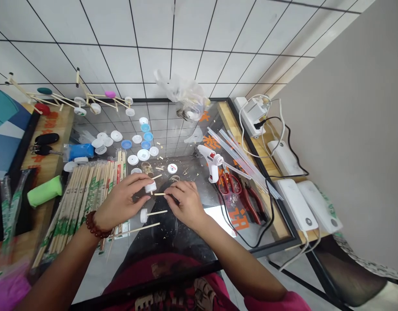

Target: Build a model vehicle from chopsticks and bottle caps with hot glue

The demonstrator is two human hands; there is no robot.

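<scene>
My left hand [126, 201], with a red bead bracelet at the wrist, has its thumb and fingers closed around a white bottle cap [150, 187] that has short sticks at it. To its right, my right hand [184, 203] pinches a thin wooden stick [160, 194] whose left end lies close to the cap. Just below, another white cap with a stick [143, 215] rests on the glass table. A longer bare stick [139, 229] lies nearer my body. A white cap with a printed mark [172, 169] sits beyond my hands.
White and blue caps [127, 144] and bundled chopsticks [85, 190] lie left. A glue gun [212, 162], scissors [229, 183], red pliers [252, 201] and glue sticks [244, 155] lie right. Stick-and-cap models [103, 96] stand at the back left. Cables and power banks [296, 205] line the right edge.
</scene>
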